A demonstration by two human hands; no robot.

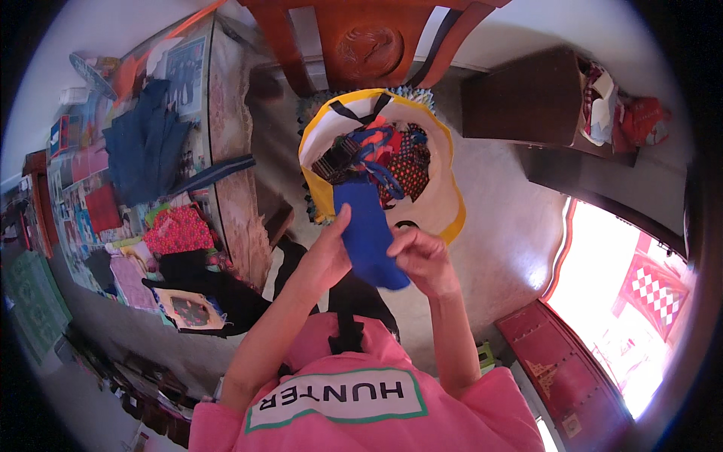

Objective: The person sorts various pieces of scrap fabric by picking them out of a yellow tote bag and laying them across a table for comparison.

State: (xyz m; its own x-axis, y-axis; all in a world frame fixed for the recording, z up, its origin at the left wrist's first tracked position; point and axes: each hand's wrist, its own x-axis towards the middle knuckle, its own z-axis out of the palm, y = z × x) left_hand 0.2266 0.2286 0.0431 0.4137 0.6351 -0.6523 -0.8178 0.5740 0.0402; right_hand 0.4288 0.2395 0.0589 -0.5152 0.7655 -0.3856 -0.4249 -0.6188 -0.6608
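Observation:
My left hand grips a flat blue piece of cloth, its thumb lying on top. My right hand is at the cloth's right edge, fingers bent and the index fingertip against it; whether it pinches the edge is unclear. Just beyond my hands stands a wide white bag with yellow trim and black handles. Inside it lies a heap of fabric: a dark dotted cloth, blue straps and a dark patterned piece. The blue cloth's far end overlaps the heap in view.
On the left, a table bears folded cloths, including a pink floral one and dark blue trousers. A carved wooden chair back rises beyond the bag. A brown cabinet stands right, near a red door and bright doorway.

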